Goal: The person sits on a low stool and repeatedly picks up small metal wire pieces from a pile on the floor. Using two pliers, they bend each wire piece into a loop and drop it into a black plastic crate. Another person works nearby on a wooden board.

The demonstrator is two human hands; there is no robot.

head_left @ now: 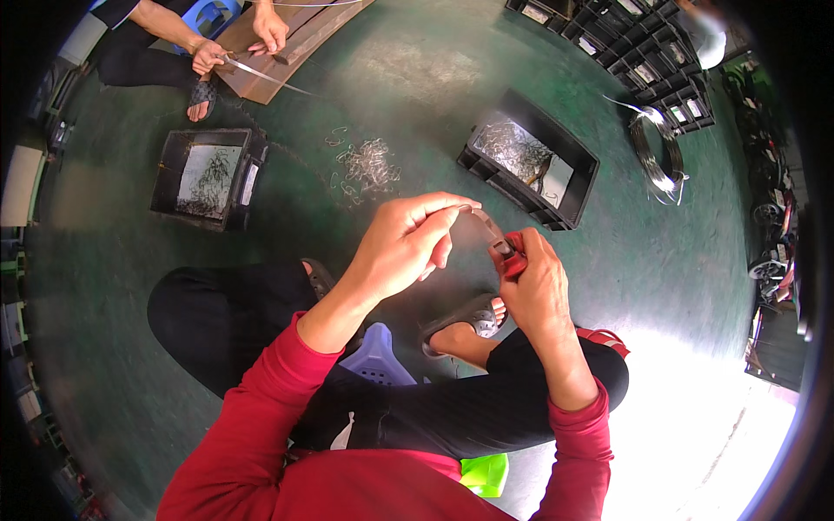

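Observation:
My left hand (408, 243) pinches one end of a short piece of silvery wire (485, 221) between thumb and fingers. My right hand (534, 282) grips red-handled pliers (508, 256), whose jaws meet the other end of the wire. Both hands are raised above my knees; I sit low with red sleeves and dark trousers, sandals on the green floor.
A pile of bent wire pieces (369, 165) lies on the floor ahead. Black crates (530, 161) (207, 176) hold more wire pieces. A wire coil (658, 152) lies at right, stacked black trays (643, 52) behind. Another person's hands (239, 43) work a metal strip at top left.

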